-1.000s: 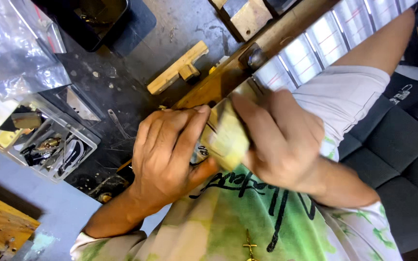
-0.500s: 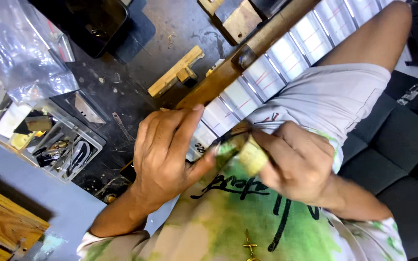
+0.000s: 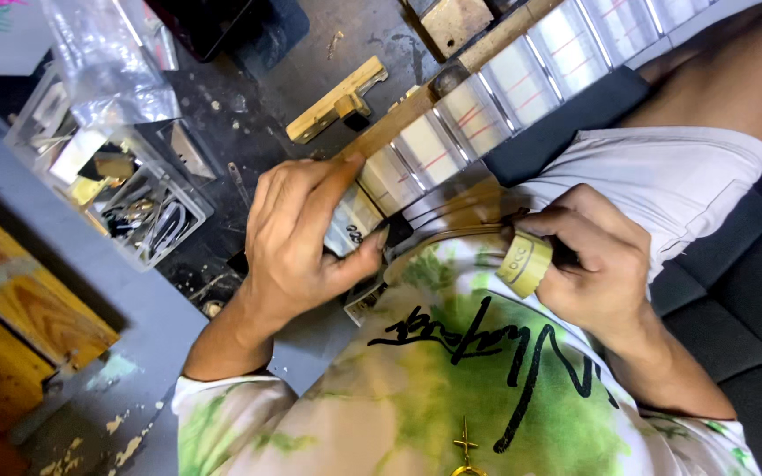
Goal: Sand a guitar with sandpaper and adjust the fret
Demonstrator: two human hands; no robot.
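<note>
Now the person presses tape on a guitar neck with one hand and holds the tape roll with the other.

Probably to keep the strip flat, the left hand (image 3: 297, 234) lies over the guitar neck (image 3: 451, 115), fingers stretched and the thumb pinching from below, so it grasps the neck near the body end. The neck crosses the lap at a slant, and pale tape strips (image 3: 474, 119) with thin red lines cover the spaces between its frets. The right hand (image 3: 597, 264) is clenched around a yellowish tape roll (image 3: 524, 263), kept close to the green printed shirt (image 3: 451, 388), just beside the neck. On the dark surface (image 3: 249, 141) at the left stands a clear plastic box (image 3: 134, 207) with small metal parts, a crumpled clear bag (image 3: 108, 62) above it, and a small wooden block (image 3: 337, 99) near the neck.
</note>
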